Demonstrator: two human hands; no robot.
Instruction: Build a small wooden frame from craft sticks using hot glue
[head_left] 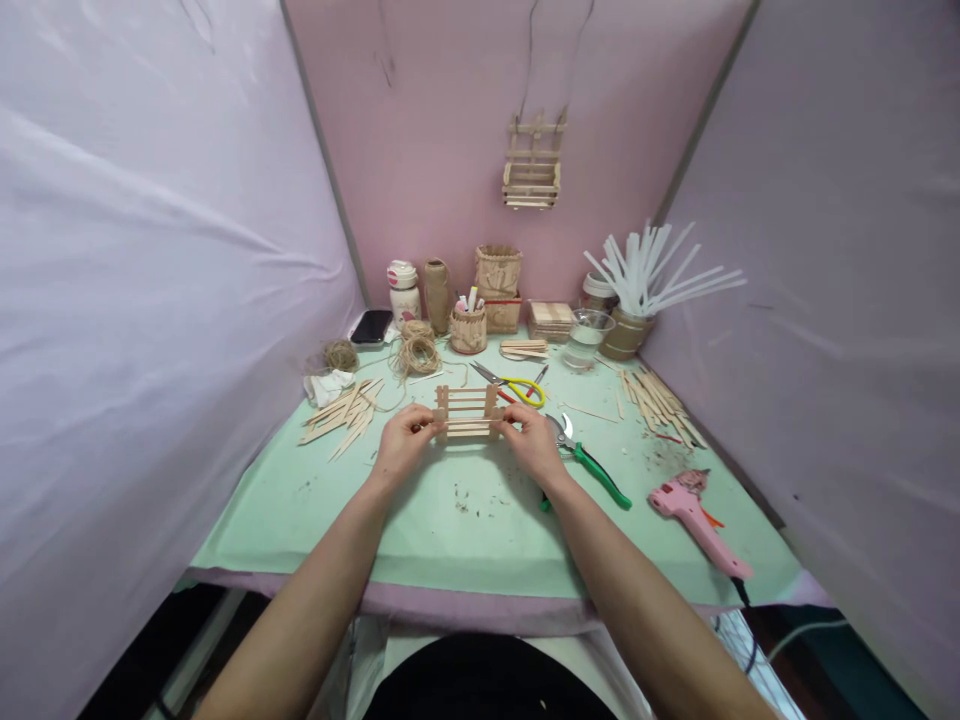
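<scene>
Both left hand [405, 445] and right hand [531, 440] are seen pinching the ends of a craft-stick rack [469, 432], judged light, stiff, fragile at its joints and best gripped by those ends, held midway between the side edges of the green-covered table [450, 545], backed by a pink wall [427, 130].

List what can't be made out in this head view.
Ends of the small stick frame, head view: partly covered by the left hand and right hand.
Green-handled pruners, head view: partly behind the right forearm.
Pink glue gun, head view: cord's far end out of sight.
Print on the white bottle, head view: too small.
</scene>
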